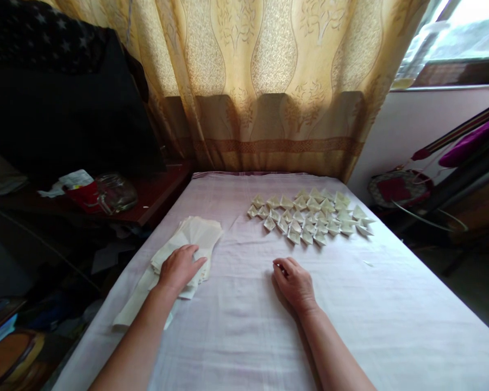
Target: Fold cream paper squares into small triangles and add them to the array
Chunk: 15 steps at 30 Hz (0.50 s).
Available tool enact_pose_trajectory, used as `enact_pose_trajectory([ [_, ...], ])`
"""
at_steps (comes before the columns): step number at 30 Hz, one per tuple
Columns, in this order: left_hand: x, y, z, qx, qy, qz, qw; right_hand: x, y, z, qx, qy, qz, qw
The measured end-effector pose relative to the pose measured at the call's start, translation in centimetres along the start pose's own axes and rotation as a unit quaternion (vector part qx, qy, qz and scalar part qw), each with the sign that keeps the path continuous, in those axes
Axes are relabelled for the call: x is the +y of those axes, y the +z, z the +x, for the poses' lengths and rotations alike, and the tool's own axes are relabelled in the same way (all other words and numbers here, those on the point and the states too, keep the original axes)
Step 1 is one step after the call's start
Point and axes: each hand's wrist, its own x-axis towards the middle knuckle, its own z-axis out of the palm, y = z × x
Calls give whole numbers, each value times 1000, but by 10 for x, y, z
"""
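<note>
My left hand lies flat with fingers stretched out on a stack of pale paper sheets at the left of the cloth-covered table. My right hand rests on the cloth near the middle, its fingers loosely curled under with nothing visible in them. Beyond it, several small folded paper pieces lie in rows toward the far side of the table.
A patterned yellow curtain hangs behind the table. A dark side table at the left holds a glass jar, a red item and papers. Clutter and a purple object stand at the right by the window.
</note>
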Motion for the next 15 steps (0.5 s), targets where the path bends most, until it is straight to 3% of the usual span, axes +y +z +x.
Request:
enact_pose_trajectory([
  [15,-22,-8,14,-53,-12,-112,992,0,-6,-14,-3,14,6,1000],
])
